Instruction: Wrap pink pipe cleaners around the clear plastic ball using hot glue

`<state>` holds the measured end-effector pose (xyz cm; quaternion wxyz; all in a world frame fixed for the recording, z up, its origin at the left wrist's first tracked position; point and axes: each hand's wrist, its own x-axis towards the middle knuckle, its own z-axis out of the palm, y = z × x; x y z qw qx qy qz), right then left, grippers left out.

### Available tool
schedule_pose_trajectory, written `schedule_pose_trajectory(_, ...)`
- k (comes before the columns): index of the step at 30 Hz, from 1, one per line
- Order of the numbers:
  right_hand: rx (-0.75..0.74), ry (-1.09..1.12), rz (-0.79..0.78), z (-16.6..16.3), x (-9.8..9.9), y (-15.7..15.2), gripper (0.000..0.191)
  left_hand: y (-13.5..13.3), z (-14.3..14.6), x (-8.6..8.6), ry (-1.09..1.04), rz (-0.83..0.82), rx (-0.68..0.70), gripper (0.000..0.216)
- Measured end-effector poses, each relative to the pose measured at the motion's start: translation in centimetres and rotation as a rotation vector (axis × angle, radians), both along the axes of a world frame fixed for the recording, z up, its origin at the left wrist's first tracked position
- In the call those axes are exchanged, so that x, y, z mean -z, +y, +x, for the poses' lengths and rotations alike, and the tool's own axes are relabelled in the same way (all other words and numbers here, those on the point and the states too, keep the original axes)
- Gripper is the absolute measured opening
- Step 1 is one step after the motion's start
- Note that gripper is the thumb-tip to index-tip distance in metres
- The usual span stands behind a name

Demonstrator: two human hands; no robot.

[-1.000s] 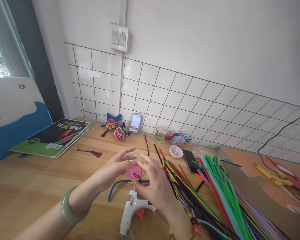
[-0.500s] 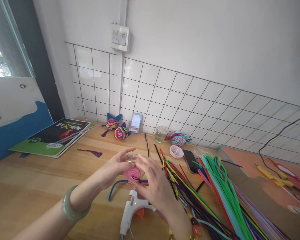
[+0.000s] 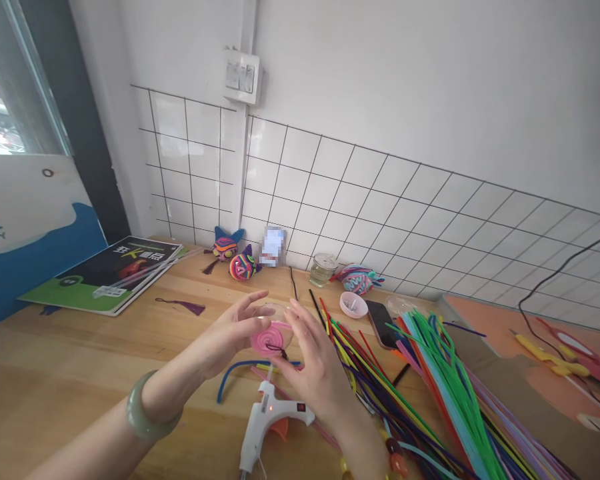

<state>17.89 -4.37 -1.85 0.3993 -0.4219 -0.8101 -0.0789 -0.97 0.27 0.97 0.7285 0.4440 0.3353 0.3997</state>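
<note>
Both my hands hold a round pink spiral disc [image 3: 269,338] made of coiled pipe cleaner, set against a clear round shell, above the wooden table [image 3: 55,373]. My left hand [image 3: 227,333] grips its left edge with thumb and fingers. My right hand [image 3: 314,360] pinches the right side, where a thin dark thread crosses the disc. A jade bangle [image 3: 145,410] circles my left wrist.
A white hot glue gun [image 3: 267,420] lies just below my hands, next to a blue pipe cleaner [image 3: 235,370]. A big spread of coloured pipe cleaners [image 3: 430,380] fills the right. A phone [image 3: 380,320], pink dish [image 3: 353,304], glass jar [image 3: 323,268], woven figures [image 3: 233,257] and books [image 3: 107,270] sit farther back.
My hands have lifted the pink disc slightly and my right fingers have shifted up along its right edge. Nothing else has moved.
</note>
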Motion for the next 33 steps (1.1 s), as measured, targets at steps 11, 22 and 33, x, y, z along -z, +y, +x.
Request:
schedule_pose_trajectory(11, 0.087, 0.092, 0.142, 1.5, -1.9, -0.3, 0.032, -0.2, 0.5, -0.3, -0.158, -0.073, -0.176, 0.058)
schedule_pose_trajectory(22, 0.103, 0.131, 0.158, 1.2, -2.6, -0.5, 0.025, -0.3, 0.6, -0.2, -0.132, 0.030, -0.235, 0.061)
schedule_pose_trajectory(33, 0.137, 0.062, 0.144, -1.4, -2.5, -1.6, 0.004, -1.0, 1.0, -0.4, -0.033, 0.164, -0.322, 0.070)
